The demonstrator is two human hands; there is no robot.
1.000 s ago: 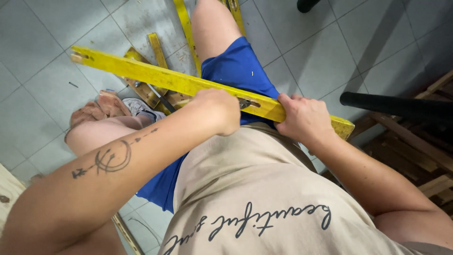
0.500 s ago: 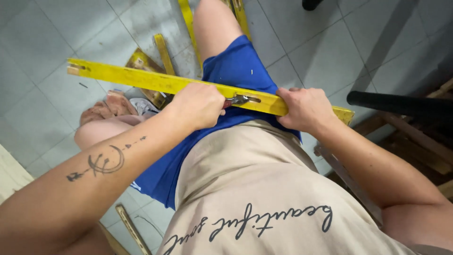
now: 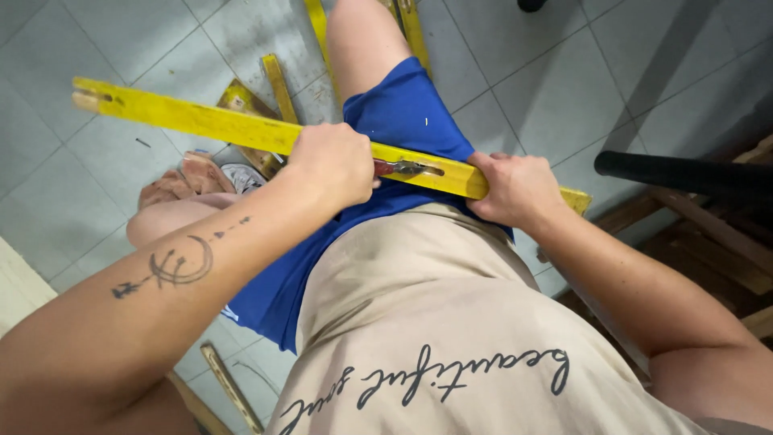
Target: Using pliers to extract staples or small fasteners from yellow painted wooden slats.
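A long yellow wooden slat (image 3: 201,121) lies across my thigh, above my blue shorts (image 3: 403,113). My left hand (image 3: 334,161) is closed in a fist over the slat's middle. A small tool with a red grip and a metal tip (image 3: 407,168) sticks out of that fist and rests flat on the slat. My right hand (image 3: 515,189) grips the slat close to its right end. The slat's left end, with bare wood showing, hangs free over the tiled floor.
More yellow slats (image 3: 278,80) lie on the grey tiles beside my sandalled foot (image 3: 189,177), and another slat (image 3: 229,387) lies at the lower left. At the right a black tube (image 3: 684,173) sticks out over a dark wooden frame (image 3: 725,242).
My left hand has slid a little to the left along the slat, uncovering the metal tool tip. My right hand keeps its grip near the right end.
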